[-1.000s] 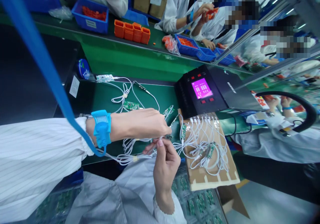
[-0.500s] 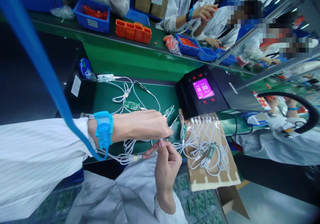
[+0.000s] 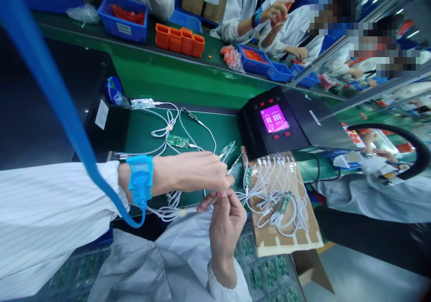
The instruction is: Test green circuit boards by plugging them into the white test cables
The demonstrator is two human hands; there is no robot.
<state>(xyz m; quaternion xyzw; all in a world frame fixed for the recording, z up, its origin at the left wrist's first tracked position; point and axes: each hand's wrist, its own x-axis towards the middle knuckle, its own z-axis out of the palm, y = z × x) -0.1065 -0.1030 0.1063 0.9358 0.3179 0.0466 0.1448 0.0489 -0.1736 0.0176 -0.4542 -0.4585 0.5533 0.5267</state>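
My left hand (image 3: 197,171), with a blue wrist strap (image 3: 139,180), reaches across the mat with its back toward me. Its fingers are bent closed, and whatever is at their tips is hidden. Just below, my right hand (image 3: 225,223) pinches thumb against finger, almost touching the left fingertips. A thin piece of white cable shows in that pinch, mostly covered. Beyond my left hand lie green circuit boards (image 3: 178,141) with white cables plugged in. Another small board (image 3: 228,148) is just past the knuckles. Bundled white cables (image 3: 168,213) lie below my left wrist.
A black tester (image 3: 261,126) with a lit pink screen stands behind a cardboard sheet (image 3: 286,244) covered in white cables. Trays of boards (image 3: 269,273) are low down. Across the bench, co-workers handle orange parts near blue bins (image 3: 123,30). A blue cord (image 3: 63,95) crosses the left side.
Both hands stay close together. My right hand has shifted slightly right, and the left fingers have turned down a little, covering the white tip seen between them before.
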